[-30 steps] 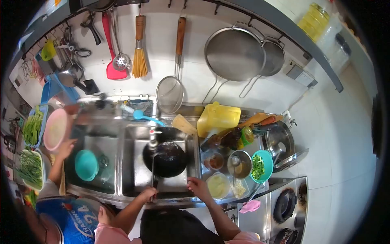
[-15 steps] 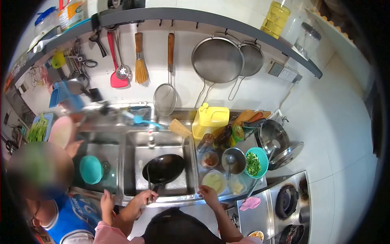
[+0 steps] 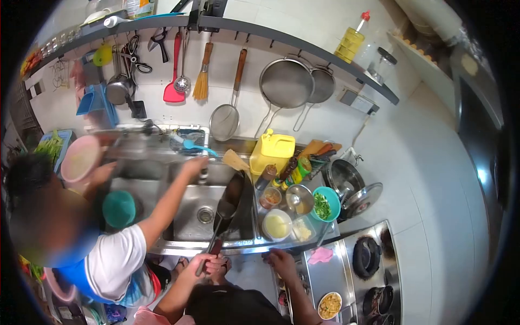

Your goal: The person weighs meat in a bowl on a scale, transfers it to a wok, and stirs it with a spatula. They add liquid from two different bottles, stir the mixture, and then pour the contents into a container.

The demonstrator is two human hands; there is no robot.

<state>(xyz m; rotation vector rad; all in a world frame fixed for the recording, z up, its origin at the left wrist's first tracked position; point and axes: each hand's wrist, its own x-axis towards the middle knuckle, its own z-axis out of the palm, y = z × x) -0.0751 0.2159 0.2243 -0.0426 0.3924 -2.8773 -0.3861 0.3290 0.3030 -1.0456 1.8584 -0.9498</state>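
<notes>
My left hand (image 3: 203, 266) is closed round the handles of a black wok (image 3: 245, 208) and a metal ladle (image 3: 225, 208). The wok is tilted up over the right part of the sink (image 3: 189, 230), with the ladle's dark bowl against its inside. My right hand (image 3: 283, 264) is apart from the wok, by the counter's front edge, its fingers loosely bent and separated, with nothing visible in them. To my left, a person's hand (image 3: 195, 167) reaches to the tap (image 3: 203, 174). That person's other hand (image 3: 103, 172) is at a pink bowl (image 3: 81, 158).
A teal basin (image 3: 118, 209) sits in the left sink. Right of the wok stand a yellow jug (image 3: 272, 153), sauce bottles (image 3: 266, 176), a cream-filled tub (image 3: 277, 224) and a teal bowl of chopped greens (image 3: 323, 205). The stove (image 3: 338, 271) is at right; strainers (image 3: 287, 82) hang above.
My left hand has raised and tilted the wok with the ladle, moving it right in the sink. The other person's arm has reached across to the tap. My view has shifted.
</notes>
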